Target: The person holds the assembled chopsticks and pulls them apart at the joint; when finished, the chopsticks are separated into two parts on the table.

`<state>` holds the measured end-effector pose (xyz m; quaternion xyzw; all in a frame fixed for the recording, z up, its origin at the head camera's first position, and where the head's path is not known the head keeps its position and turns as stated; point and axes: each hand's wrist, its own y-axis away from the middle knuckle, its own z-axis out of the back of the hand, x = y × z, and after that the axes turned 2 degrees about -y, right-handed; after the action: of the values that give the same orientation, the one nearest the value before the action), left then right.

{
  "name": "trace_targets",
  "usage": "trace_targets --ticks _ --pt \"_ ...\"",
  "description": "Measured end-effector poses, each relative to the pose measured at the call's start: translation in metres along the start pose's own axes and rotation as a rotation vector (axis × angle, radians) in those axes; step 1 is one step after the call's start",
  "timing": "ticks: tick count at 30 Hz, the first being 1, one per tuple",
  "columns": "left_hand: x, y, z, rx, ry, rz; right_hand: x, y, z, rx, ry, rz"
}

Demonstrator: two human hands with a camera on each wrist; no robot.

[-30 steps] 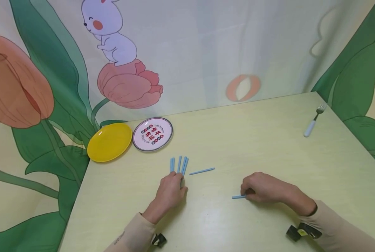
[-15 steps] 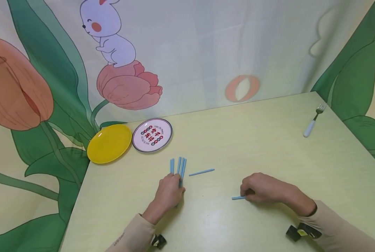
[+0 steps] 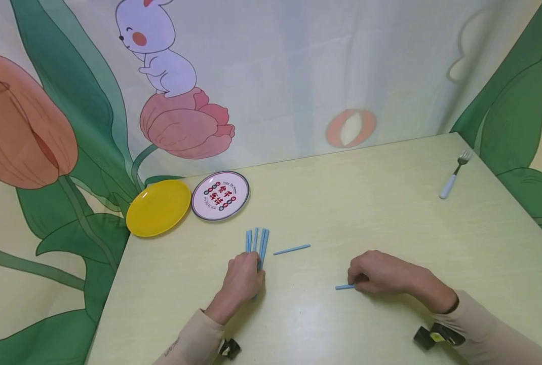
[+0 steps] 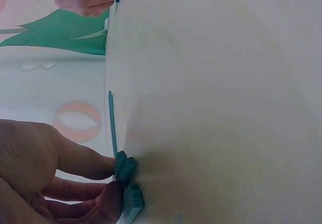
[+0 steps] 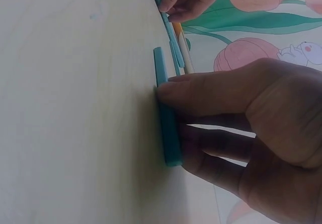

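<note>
My left hand [image 3: 242, 276] lies over several slim blue sticks [image 3: 264, 241] on the table, their far ends fanned out past the fingers. In the left wrist view, thumb and fingers pinch this bunch, whose squared blue ends [image 4: 132, 204] show right at the tabletop. To the right, my right hand [image 3: 380, 272] pinches one short blue stick [image 3: 342, 287] low over the table. The right wrist view shows that stick [image 5: 168, 128] between thumb and fingers, angular with a flat end. A loose blue stick [image 3: 292, 249] lies between the hands.
A yellow plate [image 3: 159, 209] stands at the table's back left corner, beside a white plate with red print [image 3: 221, 195]. Far right lies a fork with a pale handle [image 3: 449, 185]. A printed curtain [image 3: 289, 76] hangs along the table's back edge.
The left hand has shifted slightly left, and the right-hand sticks of its bunch have drawn closer together. The right hand and its stick have stayed in place.
</note>
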<state>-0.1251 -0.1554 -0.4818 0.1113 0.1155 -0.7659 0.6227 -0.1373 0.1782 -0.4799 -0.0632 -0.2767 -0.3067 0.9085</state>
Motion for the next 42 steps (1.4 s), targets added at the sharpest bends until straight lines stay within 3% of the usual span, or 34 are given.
trace_targets --ticks 11,22,42 --pt "0.001 0.001 0.002 -0.001 -0.020 0.010 0.001 0.000 -0.001 0.016 0.030 0.002" --pt "0.004 0.001 0.004 0.030 0.031 0.044 0.001 -0.001 -0.002 0.007 0.053 0.019" --pt "-0.001 -0.015 0.013 -0.064 0.032 0.025 0.001 -0.001 0.003 0.026 0.037 0.007"
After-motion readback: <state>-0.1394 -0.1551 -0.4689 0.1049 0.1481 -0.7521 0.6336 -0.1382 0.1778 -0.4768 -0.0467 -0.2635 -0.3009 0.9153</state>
